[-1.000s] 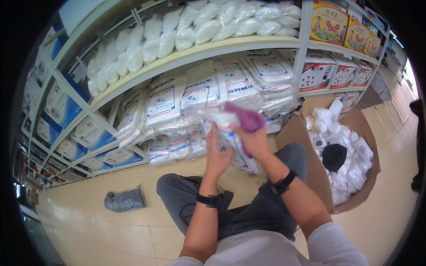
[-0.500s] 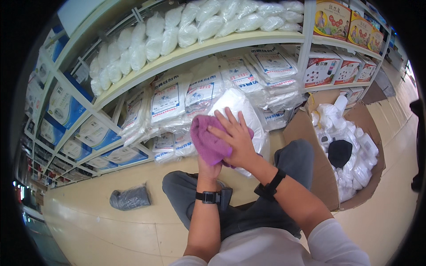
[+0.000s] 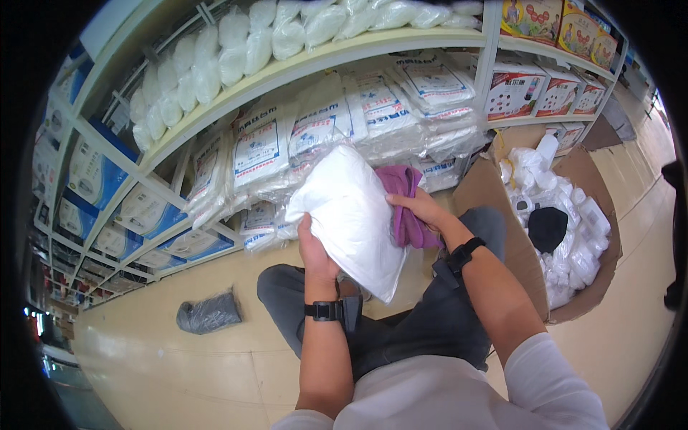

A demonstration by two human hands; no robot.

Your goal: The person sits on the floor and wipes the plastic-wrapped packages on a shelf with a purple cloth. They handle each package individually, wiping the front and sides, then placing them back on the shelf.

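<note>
A plump white pillow-like bag [image 3: 351, 208] is tilted above my lap, in front of the shelf. My left hand [image 3: 316, 251] grips its lower left edge, thumb on the near face. At the bag's right side my right hand [image 3: 424, 208] is closed on a purple cloth [image 3: 407, 180], which hangs in loose folds against the bag. Part of the right hand's fingers is covered by the cloth.
Flat white packages in clear plastic [image 3: 326, 118] fill the low shelf ahead, with rows of white wrapped bundles [image 3: 287, 37] above. An open carton [image 3: 469, 190] of white plastic items stands at the right. A grey wrapped bundle [image 3: 209, 313] lies on the floor at the left.
The white bag has come forward into my left hand, which was under the purple cloth. My right hand has moved right with the cloth, off the bag's front.
</note>
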